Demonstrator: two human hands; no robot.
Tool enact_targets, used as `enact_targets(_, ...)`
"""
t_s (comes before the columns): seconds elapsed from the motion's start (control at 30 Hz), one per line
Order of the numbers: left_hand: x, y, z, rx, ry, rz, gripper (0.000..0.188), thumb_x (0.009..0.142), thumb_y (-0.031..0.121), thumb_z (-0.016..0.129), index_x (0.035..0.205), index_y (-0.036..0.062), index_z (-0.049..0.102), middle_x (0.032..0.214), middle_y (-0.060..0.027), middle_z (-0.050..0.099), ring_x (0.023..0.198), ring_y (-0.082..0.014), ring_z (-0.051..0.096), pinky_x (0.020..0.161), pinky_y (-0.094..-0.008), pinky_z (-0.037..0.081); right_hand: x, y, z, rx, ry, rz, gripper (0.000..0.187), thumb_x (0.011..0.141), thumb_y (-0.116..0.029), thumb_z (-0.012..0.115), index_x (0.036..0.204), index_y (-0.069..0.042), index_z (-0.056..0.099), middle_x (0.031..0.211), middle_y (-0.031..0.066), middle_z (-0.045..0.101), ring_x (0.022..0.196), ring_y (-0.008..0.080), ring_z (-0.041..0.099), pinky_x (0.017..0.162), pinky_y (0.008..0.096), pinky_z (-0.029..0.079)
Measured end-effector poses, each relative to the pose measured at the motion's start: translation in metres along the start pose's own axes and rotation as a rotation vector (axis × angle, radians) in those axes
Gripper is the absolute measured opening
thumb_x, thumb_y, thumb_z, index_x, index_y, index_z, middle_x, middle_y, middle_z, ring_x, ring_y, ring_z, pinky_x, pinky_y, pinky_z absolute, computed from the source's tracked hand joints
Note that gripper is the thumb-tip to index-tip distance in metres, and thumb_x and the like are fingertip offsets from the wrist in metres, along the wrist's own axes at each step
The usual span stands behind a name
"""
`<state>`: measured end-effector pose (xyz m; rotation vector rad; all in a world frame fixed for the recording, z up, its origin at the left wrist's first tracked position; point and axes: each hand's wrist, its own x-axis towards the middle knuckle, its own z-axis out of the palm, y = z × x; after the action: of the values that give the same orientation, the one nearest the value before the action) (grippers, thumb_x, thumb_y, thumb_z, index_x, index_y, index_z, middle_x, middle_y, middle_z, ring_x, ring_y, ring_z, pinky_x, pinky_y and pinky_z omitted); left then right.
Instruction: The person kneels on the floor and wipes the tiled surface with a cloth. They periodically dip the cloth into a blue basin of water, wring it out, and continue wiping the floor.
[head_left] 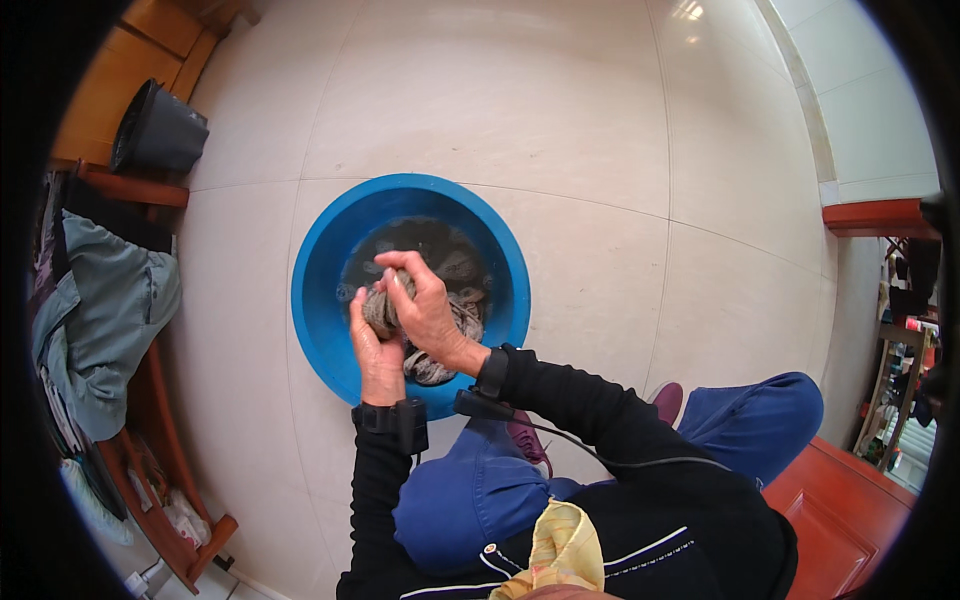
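Note:
A round blue basin of murky grey water stands on the floor in front of me. Above it, a bunched grey-brown wet cloth is squeezed between both hands. My left hand cups the bundle from the left and below, its fingers closed round it. From the right, my right hand wraps over the same cloth with bent fingers. More wet, patterned cloth lies in the basin beside and under my hands; whether it joins the held piece is hidden.
A dark bin stands at the far left by a wooden cabinet. Grey-green clothing hangs over wooden furniture on the left. My purple shoes are close to the basin. A red wooden panel is at lower right.

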<state>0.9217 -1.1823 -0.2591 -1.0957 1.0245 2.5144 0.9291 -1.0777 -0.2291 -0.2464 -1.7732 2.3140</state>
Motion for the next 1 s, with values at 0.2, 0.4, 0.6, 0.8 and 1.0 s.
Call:
enact_targets(0.2,-0.033,0.006,0.031,0.613,-0.154,0.934,0.022,0.094,0.011,0.064,0.113,0.0013,0.057,0.100,-0.0082,0.065,0.091,-0.0148,0.060,0.087,-0.0305,0.050,0.011,0.011,-0.012,0.555,-0.029,0.615,0.026,0.101,-0.022,0.052,0.117,-0.001,0.056,0.095,0.0042,0.060,0.093,0.0135,0.061,0.081,0.0311,0.053)
enact_targets(0.4,-0.049,0.027,0.036,1.166,-0.484,1.317,0.016,0.092,0.005,0.065,0.107,0.0008,0.065,0.087,-0.0098,0.067,0.075,-0.0218,0.062,0.068,-0.0322,0.051,0.012,0.011,-0.021,0.730,-0.308,0.858,0.022,0.100,-0.021,0.054,0.113,-0.004,0.059,0.096,0.0046,0.062,0.093,0.0164,0.062,0.079,0.0355,0.055)
enact_targets(0.6,-0.051,0.026,0.029,1.302,-0.874,1.476,0.021,0.084,0.002,0.069,0.104,0.0069,0.069,0.076,-0.0070,0.063,0.069,-0.0251,0.060,0.063,-0.0354,0.049,0.010,0.049,-0.039,0.356,-0.719,0.696,0.025,0.089,-0.025,0.069,0.105,-0.007,0.063,0.103,0.0067,0.064,0.096,0.0187,0.061,0.083,0.0343,0.054)
enact_targets(0.8,-0.038,0.015,0.020,1.342,-1.046,1.453,0.016,0.087,0.003,0.067,0.104,0.0044,0.066,0.075,-0.0101,0.063,0.065,-0.0262,0.060,0.061,-0.0341,0.049,0.004,0.084,-0.045,-0.077,-0.876,-0.167,0.018,0.087,-0.021,0.068,0.096,-0.006,0.064,0.096,0.0047,0.064,0.093,0.0163,0.061,0.076,0.0347,0.052)
enact_targets(1.0,-0.013,0.013,0.005,0.942,-0.394,0.822,0.025,0.096,0.003,0.051,0.120,0.0011,0.057,0.102,-0.0113,0.064,0.086,-0.0208,0.064,0.076,-0.0316,0.051,0.000,0.058,-0.039,0.651,-0.309,1.030,0.030,0.089,-0.030,0.073,0.109,-0.011,0.061,0.108,0.0048,0.061,0.100,0.0182,0.060,0.085,0.0399,0.055)
